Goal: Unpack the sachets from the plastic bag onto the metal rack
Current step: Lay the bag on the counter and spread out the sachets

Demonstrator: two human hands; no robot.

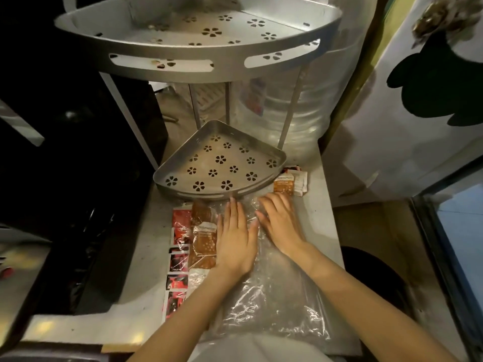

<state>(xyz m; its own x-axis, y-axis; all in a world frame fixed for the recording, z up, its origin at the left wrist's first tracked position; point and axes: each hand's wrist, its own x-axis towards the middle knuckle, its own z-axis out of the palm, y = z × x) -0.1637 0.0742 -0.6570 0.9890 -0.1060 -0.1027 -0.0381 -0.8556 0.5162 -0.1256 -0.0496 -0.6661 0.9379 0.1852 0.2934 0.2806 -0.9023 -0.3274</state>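
A clear plastic bag (271,291) lies flat on the pale counter in front of me. My left hand (235,236) and my right hand (281,220) rest palm down on its far end, fingers straight and side by side. Brown sachets (203,239) and a strip of red and black sachets (179,257) lie at the bag's left side, partly under the plastic. More brown and white sachets (291,181) lie on the counter past my right hand. The metal corner rack's lower shelf (219,163) stands just beyond my fingertips, holding nothing. Its upper shelf (198,35) is bare too.
A dark appliance (78,152) fills the left side. A large clear water bottle (300,113) stands behind the rack's legs. A white wall or curtain with dark shapes (418,100) closes the right. The counter edge drops off to the right near a dark round bin (371,278).
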